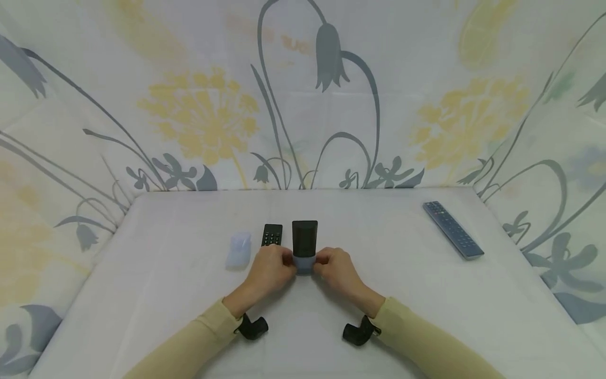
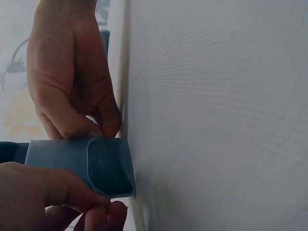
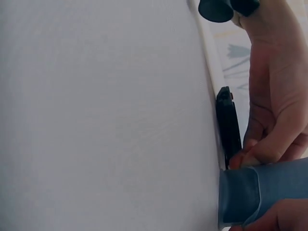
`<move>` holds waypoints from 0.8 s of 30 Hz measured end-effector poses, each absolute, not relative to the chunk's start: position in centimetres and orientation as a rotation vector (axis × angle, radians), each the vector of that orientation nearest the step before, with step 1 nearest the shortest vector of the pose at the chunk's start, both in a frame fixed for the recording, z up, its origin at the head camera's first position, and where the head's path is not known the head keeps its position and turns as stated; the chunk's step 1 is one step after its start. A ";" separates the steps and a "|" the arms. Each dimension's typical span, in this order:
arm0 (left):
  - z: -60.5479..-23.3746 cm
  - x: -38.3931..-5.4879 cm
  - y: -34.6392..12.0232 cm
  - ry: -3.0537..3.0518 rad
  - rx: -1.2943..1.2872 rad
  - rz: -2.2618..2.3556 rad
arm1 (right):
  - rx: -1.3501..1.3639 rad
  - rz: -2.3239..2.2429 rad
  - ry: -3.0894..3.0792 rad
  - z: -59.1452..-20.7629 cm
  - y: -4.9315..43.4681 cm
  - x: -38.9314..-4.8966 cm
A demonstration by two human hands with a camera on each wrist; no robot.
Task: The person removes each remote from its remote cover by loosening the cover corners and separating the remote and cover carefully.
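Upright on the white table stands a blue-grey sleeve-like piece [image 1: 304, 265] with a black block-shaped top [image 1: 304, 238]; its exact kind I cannot tell. My left hand [image 1: 271, 269] pinches its lower left side with thumb and fingertips. On the opposite side my right hand [image 1: 339, 271] grips the lower edge the same way. In the left wrist view the blue-grey piece [image 2: 62, 156] shows a rounded raised panel near its base, between both hands. A small black remote control [image 1: 272, 235] lies just behind my left hand, partly covered by it.
To the left lies a pale blue translucent piece [image 1: 239, 250]. A longer dark remote control [image 1: 453, 230] rests at an angle on the right of the table [image 1: 189, 221]. Floral fabric [image 1: 293, 105] rises behind the table and at both sides.
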State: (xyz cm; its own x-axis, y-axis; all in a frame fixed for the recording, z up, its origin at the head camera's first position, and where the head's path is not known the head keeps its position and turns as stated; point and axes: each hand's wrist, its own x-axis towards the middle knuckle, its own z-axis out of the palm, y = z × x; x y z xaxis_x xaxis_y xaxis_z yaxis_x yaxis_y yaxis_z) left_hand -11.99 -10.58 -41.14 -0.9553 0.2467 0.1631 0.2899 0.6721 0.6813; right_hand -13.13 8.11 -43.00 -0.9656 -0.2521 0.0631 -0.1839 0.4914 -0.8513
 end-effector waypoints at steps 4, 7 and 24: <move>-41.1 -11.9 -10.6 -2.867 -0.426 -1.169 | -0.396 -1.515 2.642 -42.9 8.1 -12.9; -41.0 -12.0 -10.7 -2.902 -0.417 -1.169 | -0.358 -1.515 2.644 -42.8 8.0 -12.8; -40.8 -12.2 -11.2 -2.881 -0.481 -1.174 | -0.275 -1.515 2.642 -42.1 7.9 -12.9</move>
State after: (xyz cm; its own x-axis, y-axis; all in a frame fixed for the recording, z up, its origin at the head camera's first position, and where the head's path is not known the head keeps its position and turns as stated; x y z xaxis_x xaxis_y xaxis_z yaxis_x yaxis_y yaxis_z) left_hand -12.19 -11.20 -40.80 -0.9534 0.2819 0.1077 0.2769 0.6754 0.6834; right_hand -12.91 7.92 -42.08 -0.9803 -0.1966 0.0165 -0.1136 0.4940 -0.8620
